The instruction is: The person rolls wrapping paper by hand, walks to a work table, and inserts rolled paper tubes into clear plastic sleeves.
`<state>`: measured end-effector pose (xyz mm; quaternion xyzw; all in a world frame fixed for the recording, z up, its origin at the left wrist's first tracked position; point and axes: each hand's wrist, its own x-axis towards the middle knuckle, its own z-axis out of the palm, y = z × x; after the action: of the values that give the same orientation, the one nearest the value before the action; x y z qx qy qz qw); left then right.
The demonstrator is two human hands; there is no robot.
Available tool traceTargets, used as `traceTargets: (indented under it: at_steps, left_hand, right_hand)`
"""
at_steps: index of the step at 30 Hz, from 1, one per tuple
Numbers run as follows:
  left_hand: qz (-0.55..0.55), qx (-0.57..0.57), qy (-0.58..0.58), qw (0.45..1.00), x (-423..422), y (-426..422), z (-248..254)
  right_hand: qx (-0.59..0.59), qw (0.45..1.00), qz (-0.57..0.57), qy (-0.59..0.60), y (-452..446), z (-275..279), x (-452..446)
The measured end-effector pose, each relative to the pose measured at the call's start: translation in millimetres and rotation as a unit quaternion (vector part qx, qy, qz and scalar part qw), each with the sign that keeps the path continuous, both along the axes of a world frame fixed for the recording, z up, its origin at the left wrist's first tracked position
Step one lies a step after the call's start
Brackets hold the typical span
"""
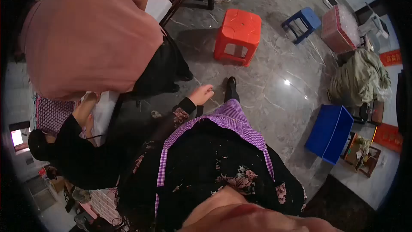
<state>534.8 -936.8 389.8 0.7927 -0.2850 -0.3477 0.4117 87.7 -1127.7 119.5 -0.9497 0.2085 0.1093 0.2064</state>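
My left hand reaches out past the purple checked apron, from a black floral sleeve. Its fingers are loosely bent and a little apart, with nothing visible in them. It hangs above the grey marble floor, left of my black shoe, and touches no object. A red plastic stool stands beyond it. My right hand does not show.
At the left, a person in a pink top bends over; another person's black sleeve reaches toward a white table edge. Farther right are a blue stool, a blue bin and a green cloth bundle.
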Motion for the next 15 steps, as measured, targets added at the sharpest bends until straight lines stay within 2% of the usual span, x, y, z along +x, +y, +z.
traceTargets:
  at_steps: [1,2,3,4,5,6,8,9,10,11,12,13,15]
  left_hand:
    - [-0.017,-0.021,-0.019,0.999,9.4,-13.2,-6.5]
    - [-0.032,-0.042,-0.036,0.998,16.8,-26.7,-10.4]
    - [-0.020,-0.003,-0.010,1.000,28.2,-40.3,-0.8]
    - [-0.002,-0.006,-0.013,1.000,38.0,-51.3,3.5]
    - [0.020,0.022,-0.015,0.999,46.3,-55.5,1.5]
    - [0.039,0.050,-0.019,0.998,58.1,-56.8,1.1]
    - [0.038,0.081,0.011,0.996,79.0,-59.9,14.0]
    - [0.057,0.078,0.021,0.995,86.5,-61.6,21.6]
    - [0.071,0.081,0.000,0.994,94.4,-60.4,17.8]
    - [0.085,0.082,-0.001,0.993,100.5,-62.7,21.3]
    - [0.137,0.078,-0.003,0.988,104.0,-65.6,30.0]
    - [0.190,0.074,-0.004,0.979,105.1,-67.4,36.5]
    - [0.210,0.081,0.005,0.974,109.6,-66.4,37.1]
  right_hand:
    - [0.099,0.985,-0.129,-0.054,-11.0,-6.5,21.6]
    - [0.197,0.942,-0.253,-0.101,-26.0,-11.3,39.5]
    - [0.289,0.873,-0.366,-0.143,-54.9,-16.1,55.4]
    - [0.290,0.880,-0.349,-0.142,-91.8,-16.2,70.0]
    - [0.455,0.808,-0.342,-0.151,-128.7,-17.9,81.1]
    - [0.607,0.708,-0.326,-0.154,-164.2,-21.8,99.4]
    - [0.847,0.441,-0.263,-0.135,-218.5,-22.5,158.9]
    - [0.852,0.441,-0.254,-0.128,-274.9,4.7,164.3]
    - [0.681,0.611,-0.399,-0.055,-286.4,42.8,204.0]
    - [0.449,0.734,-0.508,0.019,-290.8,79.3,288.0]
    - [0.442,0.759,-0.477,0.046,-320.9,90.1,317.2]
    - [0.441,0.754,-0.486,0.034,-346.1,90.8,349.5]
    - [0.438,0.757,-0.484,0.026,-374.0,92.4,412.7]
